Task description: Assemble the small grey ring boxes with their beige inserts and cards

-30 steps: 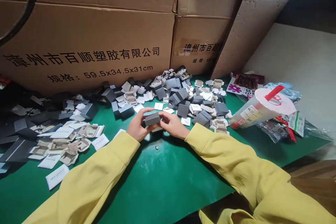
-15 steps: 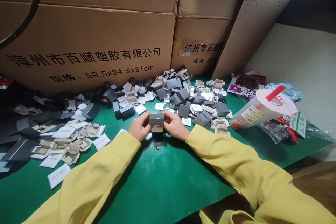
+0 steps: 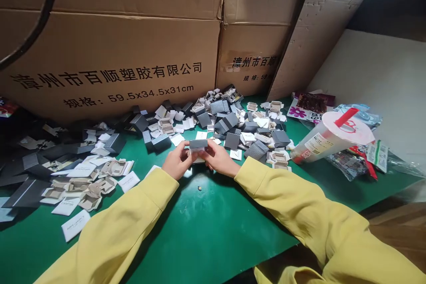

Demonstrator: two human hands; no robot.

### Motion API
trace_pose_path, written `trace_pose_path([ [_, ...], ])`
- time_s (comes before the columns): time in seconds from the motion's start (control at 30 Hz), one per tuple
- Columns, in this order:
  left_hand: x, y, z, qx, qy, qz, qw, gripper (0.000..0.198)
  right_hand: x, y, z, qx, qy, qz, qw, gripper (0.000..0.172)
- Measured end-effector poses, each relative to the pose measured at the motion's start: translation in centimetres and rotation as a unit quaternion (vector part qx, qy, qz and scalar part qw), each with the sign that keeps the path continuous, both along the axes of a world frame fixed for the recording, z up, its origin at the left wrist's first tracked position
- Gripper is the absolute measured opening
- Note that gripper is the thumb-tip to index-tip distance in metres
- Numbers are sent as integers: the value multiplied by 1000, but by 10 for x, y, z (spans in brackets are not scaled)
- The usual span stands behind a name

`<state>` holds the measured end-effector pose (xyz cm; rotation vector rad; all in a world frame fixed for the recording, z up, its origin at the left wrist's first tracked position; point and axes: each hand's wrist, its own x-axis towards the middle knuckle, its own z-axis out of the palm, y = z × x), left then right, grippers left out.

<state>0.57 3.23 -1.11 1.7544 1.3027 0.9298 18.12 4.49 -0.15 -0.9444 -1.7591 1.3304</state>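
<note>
Between both hands, above the green table (image 3: 213,230), is a small dark grey box (image 3: 198,143) with a pale part showing under it. My left hand (image 3: 178,159) grips its left end, thumb toward the front. On the opposite end my right hand (image 3: 219,157) has its fingers closed round the box. The fingers partly hide the pale part below. Just behind the hands lies a white card (image 3: 201,135). A tiny dark speck (image 3: 199,188) rests on the table in front of them.
A heap of grey boxes and white inserts (image 3: 233,124) lies at the back. Folded inserts (image 3: 89,197) and printed white cards (image 3: 76,226) spread on the left. A lidded cup (image 3: 319,142) with a red straw and snack packets (image 3: 349,164) stand right. Large cartons (image 3: 116,40) form the back.
The grey box has tilted in my hands, and less of the pale part shows beneath it. My thumbs and fingers have closed in toward each other under the box.
</note>
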Motion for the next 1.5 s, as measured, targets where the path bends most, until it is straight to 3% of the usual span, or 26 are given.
trace_pose_path([
  [0.13,0,0,-3,9,-29,7,1000,32,1,0,0,19,-31,23,999,33],
  [0.3,4,-1,-2,-17,-61,6,998,34,-2,0,-4,27,-16,4,1000,32],
  [0.47,7,1,0,-67,-84,21,994,34,-3,4,-1,-81,50,40,995,30],
  [0.57,6,2,3,-86,-98,25,991,37,0,7,0,-158,73,26,984,29],
  [0.67,6,0,8,-93,-87,14,992,41,2,8,0,-184,80,19,979,32],
  [0.93,5,0,2,-70,-93,-35,993,52,2,5,0,-105,68,49,991,40],
  [1.07,8,-5,4,-27,-83,-9,996,42,3,5,-4,-53,26,54,997,41],
  [1.27,13,-17,17,15,-11,14,1000,35,2,5,-8,32,30,39,998,24],
  [1.4,12,-13,11,7,-19,18,1000,35,1,4,-4,43,-8,12,999,16],
  [1.5,11,-6,4,-23,-70,17,997,40,1,4,-1,31,-20,-9,999,23],
])
